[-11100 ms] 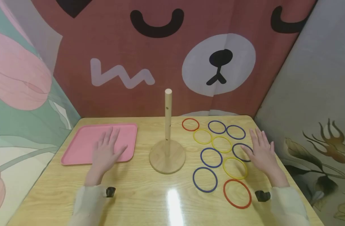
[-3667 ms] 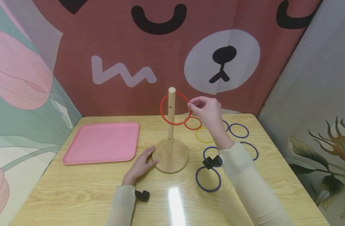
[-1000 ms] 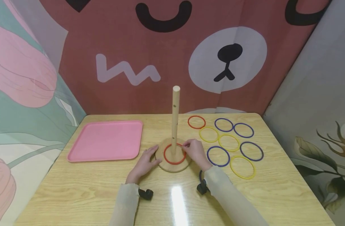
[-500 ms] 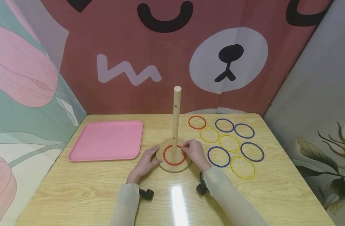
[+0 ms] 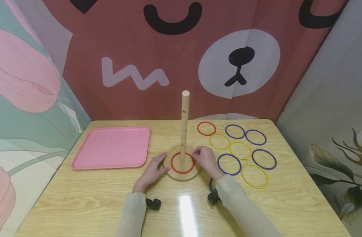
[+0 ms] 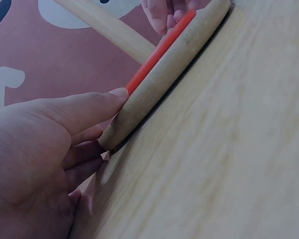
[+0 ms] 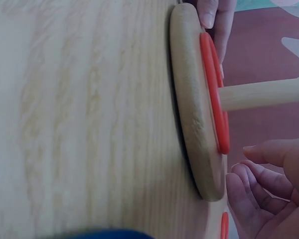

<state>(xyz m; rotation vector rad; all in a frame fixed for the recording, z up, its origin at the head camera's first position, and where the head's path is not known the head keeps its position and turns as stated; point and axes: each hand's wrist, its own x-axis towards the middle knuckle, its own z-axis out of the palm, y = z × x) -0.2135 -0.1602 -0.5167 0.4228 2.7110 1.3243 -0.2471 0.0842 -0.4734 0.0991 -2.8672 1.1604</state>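
In the head view an upright wooden peg [image 5: 184, 121] rises from a round wooden base [image 5: 184, 178]. A red ring [image 5: 182, 172] lies flat on that base, around the peg. My left hand [image 5: 151, 171] holds the base's left edge; the left wrist view shows its thumb on top, beside the ring, and the fingers at the rim. To the right of the peg is my right hand [image 5: 205, 158]. Its thumb and fingers [image 7: 261, 174] are loosely bent and stand apart from the ring in the right wrist view, with nothing between them.
A pink tray [image 5: 111, 148] lies at the left. Right of the base are another red ring [image 5: 206, 135], several blue rings [image 5: 229, 154] and several yellow rings [image 5: 254, 188]. One blue ring [image 5: 210, 185] is partly hidden by the right wrist. Behind the table hangs a bear-print curtain [image 5: 175, 52].
The near red ring was lifted from the table, brought over the peg and lowered onto the base. My left hand came to the base. In the last half second my right fingers let go of the ring.
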